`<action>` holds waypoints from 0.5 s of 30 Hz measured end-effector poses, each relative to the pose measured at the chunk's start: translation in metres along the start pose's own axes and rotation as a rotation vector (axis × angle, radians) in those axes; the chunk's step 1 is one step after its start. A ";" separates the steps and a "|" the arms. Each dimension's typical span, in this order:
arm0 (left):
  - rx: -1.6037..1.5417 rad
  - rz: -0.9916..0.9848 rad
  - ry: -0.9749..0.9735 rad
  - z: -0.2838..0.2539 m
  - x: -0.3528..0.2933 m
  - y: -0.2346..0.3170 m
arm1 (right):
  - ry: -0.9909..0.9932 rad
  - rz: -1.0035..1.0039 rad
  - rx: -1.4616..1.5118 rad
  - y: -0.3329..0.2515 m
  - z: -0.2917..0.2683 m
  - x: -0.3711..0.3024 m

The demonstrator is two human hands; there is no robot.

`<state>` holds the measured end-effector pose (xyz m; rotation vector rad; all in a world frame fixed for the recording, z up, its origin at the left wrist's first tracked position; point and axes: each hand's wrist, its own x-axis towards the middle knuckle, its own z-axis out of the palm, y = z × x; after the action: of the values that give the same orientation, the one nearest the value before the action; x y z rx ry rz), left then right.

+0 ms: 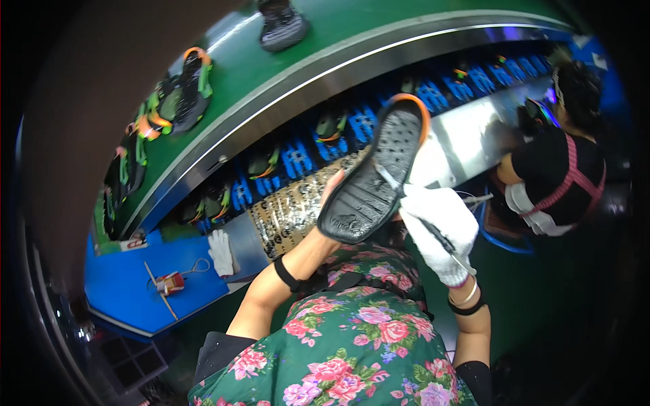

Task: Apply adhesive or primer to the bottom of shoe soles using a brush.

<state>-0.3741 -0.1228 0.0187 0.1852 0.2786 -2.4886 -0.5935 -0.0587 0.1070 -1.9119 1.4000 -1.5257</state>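
Observation:
In front of me a black shoe sole [364,193] with an orange edge at its far end is tilted, its patterned face towards me. My bare left hand [332,189] grips the sole from behind by its left side; most of its fingers are hidden by it. My right hand [441,227], in a white knit glove, is closed round a slim brush-like tool [388,177]. The tool's pale tip lies against the middle of the sole, and its thin dark handle runs back across the glove.
Beyond a metal rail, a green belt [338,19] carries several shoes [177,101]. Blue holders [298,159] with soles line the slot below. A taped cardboard sheet [281,216], white glove [221,252] and blue table [125,291] lie left. A co-worker [558,166] sits at right.

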 end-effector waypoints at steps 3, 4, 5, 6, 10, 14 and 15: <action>0.277 0.104 0.133 -0.024 -0.006 0.001 | 0.004 -0.032 0.001 -0.005 -0.002 0.009; 0.145 0.096 0.080 -0.026 -0.003 -0.001 | 0.016 -0.041 -0.001 -0.004 -0.002 0.009; 0.015 0.091 0.029 -0.027 -0.001 -0.003 | 0.021 -0.030 -0.009 -0.005 -0.003 0.011; 0.011 0.078 0.036 -0.012 0.006 -0.012 | 0.026 -0.041 -0.002 -0.006 -0.005 0.014; 0.134 0.062 0.067 0.034 0.024 -0.041 | 0.031 -0.097 -0.043 -0.005 -0.004 0.024; 0.214 0.086 0.238 0.036 0.021 -0.049 | -0.071 -0.143 -0.116 -0.002 -0.016 0.034; 0.394 0.112 0.360 0.037 0.020 -0.051 | -0.118 -0.189 -0.134 0.001 -0.016 0.036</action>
<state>-0.4229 -0.1026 0.0583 0.7919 -0.0804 -2.3633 -0.6102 -0.0841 0.1328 -2.2322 1.3327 -1.4032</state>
